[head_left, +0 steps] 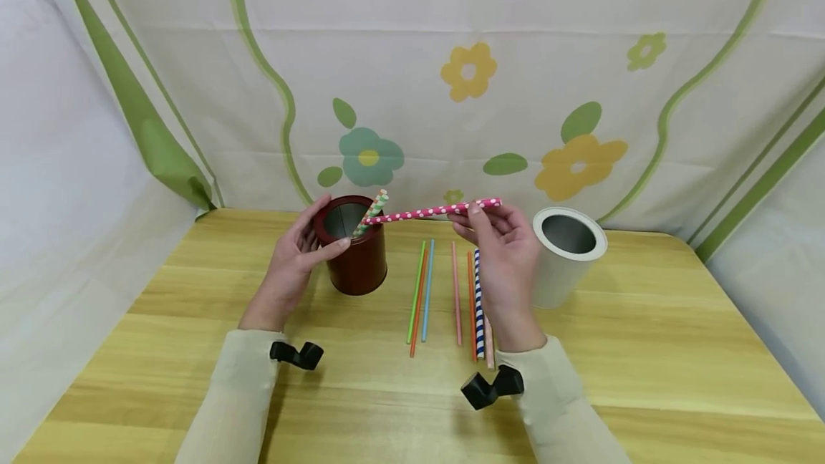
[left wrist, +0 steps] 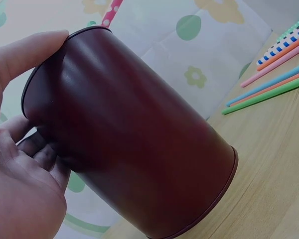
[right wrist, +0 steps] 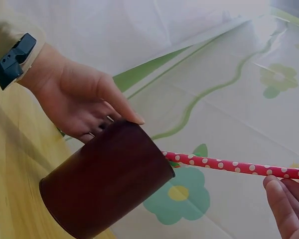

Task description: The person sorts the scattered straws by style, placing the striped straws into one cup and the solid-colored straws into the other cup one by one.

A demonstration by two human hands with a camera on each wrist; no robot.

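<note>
My left hand (head_left: pixel 288 268) holds a dark red can (head_left: pixel 357 267) by its rim, thumb on the near side and fingers round the far left. Inside the can lean paper straws with a green pattern (head_left: pixel 377 208). Between thumb and fingers, my right hand (head_left: pixel 512 253) pinches a pink straw with white dots (head_left: pixel 419 213) near its right end. That straw lies almost level, and its left tip is at the can's mouth, beside the patterned straws. The left wrist view shows the can's wall (left wrist: pixel 129 129) large, with its inside hidden.
Several thin straws lie on the wooden table (head_left: pixel 361 407) between the cans, among them a green (head_left: pixel 415 299), a blue (head_left: pixel 428 296), a pink (head_left: pixel 456 299) and a blue-and-white striped one (head_left: pixel 480 328). A white can (head_left: pixel 557 278) stands behind my right hand. A flowered curtain (head_left: pixel 412 92) hangs at the back.
</note>
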